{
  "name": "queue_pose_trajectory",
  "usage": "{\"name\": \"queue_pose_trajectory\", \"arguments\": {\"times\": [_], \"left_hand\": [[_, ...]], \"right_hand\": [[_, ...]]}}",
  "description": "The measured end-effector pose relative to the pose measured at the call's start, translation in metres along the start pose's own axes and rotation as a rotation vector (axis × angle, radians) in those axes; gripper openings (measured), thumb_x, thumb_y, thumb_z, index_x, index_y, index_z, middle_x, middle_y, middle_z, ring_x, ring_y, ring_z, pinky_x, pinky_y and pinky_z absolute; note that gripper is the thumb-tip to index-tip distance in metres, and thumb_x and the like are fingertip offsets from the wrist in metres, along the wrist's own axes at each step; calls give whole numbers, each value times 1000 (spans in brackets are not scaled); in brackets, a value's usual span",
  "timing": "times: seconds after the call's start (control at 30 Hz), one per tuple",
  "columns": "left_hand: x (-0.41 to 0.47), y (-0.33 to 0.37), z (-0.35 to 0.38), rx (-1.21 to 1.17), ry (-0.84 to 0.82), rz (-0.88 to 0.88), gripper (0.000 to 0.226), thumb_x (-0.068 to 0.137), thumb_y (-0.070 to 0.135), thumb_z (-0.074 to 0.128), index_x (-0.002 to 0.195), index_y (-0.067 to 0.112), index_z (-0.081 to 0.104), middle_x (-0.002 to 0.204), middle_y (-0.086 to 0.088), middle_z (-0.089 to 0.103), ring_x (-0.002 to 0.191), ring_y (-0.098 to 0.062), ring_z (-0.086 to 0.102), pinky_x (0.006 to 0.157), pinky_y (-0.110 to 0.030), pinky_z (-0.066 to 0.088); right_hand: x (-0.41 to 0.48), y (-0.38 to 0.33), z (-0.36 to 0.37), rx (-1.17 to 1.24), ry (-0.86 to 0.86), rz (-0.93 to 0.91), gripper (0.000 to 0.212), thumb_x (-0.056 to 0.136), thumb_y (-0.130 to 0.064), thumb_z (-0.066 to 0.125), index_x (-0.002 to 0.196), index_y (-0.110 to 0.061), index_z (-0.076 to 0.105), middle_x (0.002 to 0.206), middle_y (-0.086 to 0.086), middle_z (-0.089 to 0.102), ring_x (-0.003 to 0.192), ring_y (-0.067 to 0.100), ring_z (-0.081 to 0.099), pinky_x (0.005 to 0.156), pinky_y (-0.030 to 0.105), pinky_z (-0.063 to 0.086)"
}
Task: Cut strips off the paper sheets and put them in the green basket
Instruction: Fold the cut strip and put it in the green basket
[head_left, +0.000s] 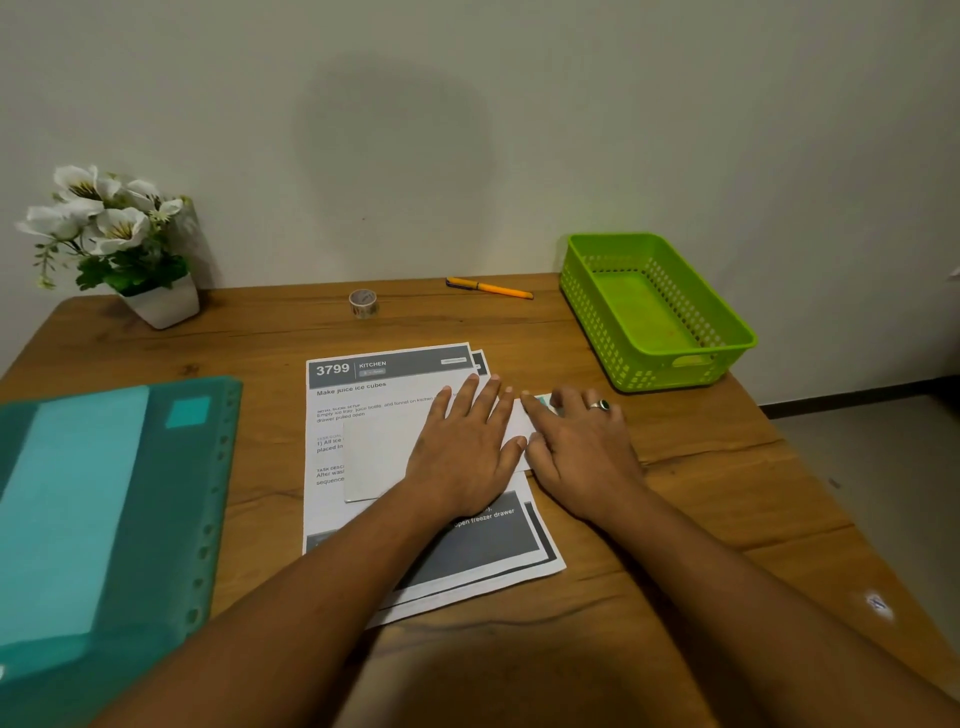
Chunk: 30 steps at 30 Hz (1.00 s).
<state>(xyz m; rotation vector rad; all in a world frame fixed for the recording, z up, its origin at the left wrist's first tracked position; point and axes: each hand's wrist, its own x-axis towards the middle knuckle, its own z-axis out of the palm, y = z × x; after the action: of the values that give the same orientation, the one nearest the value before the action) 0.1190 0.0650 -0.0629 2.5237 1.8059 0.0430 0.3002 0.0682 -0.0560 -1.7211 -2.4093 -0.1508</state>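
Observation:
Printed paper sheets (363, 400) lie stacked in the middle of the wooden table. On top of them lies a folded blank white sheet (379, 457). My left hand (467, 447) presses flat on that folded sheet with straight fingers. My right hand (576, 447), with a ring on one finger, lies flat beside it on the sheet's right edge, fingertips near a small teal-marked bit of paper. The green basket (727, 338) stands at the back right, with nothing in it.
A teal plastic folder (104, 519) covers the table's left side. A white pot of white flowers (161, 306) stands at the back left. A tape roll (363, 303) and an orange pen (491, 288) lie near the wall. The table's right edge drops to the floor.

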Motion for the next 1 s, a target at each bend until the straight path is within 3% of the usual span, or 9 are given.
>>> {"name": "queue_pose_trajectory", "arguments": {"times": [0.27, 0.47, 0.6, 0.7, 0.77, 1.0], "left_hand": [[-2, 1, -3, 3, -9, -5, 73, 102, 59, 0, 165, 21, 0, 173, -3, -1, 159, -25, -6, 128, -50, 1], [-1, 2, -6, -31, -29, -12, 71, 105, 60, 6, 165, 21, 1, 173, -3, -2, 159, -24, -7, 128, -49, 0], [-5, -7, -21, -261, -17, 34, 70, 106, 54, 33, 165, 24, 8, 173, -3, 4, 159, -22, -1, 128, -45, 4], [-22, -28, -37, -436, 71, -33, 72, 98, 49, 53, 161, 30, 24, 170, 2, 16, 157, -20, 11, 127, -44, 17], [-36, -50, -46, -390, 84, -113, 74, 93, 52, 59, 158, 31, 31, 167, 2, 23, 153, -21, 20, 124, -45, 25], [-70, -117, -74, -100, -184, -264, 105, 73, 76, 72, 158, 28, 31, 154, 0, 40, 138, -24, 38, 110, -45, 41]], "right_hand": [[-3, -3, -3, -73, -17, 59, 64, 98, -53, 32, 140, -14, 61, 128, 8, 65, 111, 28, 57, 85, 43, 45], [-6, 1, -3, -21, 83, 0, 41, 99, -44, 50, 105, -14, 77, 109, 5, 72, 93, 24, 61, 72, 38, 50], [-6, 1, -1, 21, 108, 4, 37, 98, -43, 54, 100, -15, 78, 106, 4, 73, 92, 23, 62, 73, 39, 51], [-5, 2, 1, 46, 133, 15, 34, 97, -42, 58, 100, -16, 78, 107, 4, 72, 93, 23, 61, 75, 38, 49], [-6, 4, 3, 89, 154, 34, 35, 96, -44, 58, 100, -16, 78, 107, 3, 71, 95, 24, 60, 76, 38, 49], [-10, 1, 3, 178, 114, 45, 58, 91, -63, 48, 112, -15, 74, 118, 2, 65, 109, 24, 55, 87, 43, 48]]}}
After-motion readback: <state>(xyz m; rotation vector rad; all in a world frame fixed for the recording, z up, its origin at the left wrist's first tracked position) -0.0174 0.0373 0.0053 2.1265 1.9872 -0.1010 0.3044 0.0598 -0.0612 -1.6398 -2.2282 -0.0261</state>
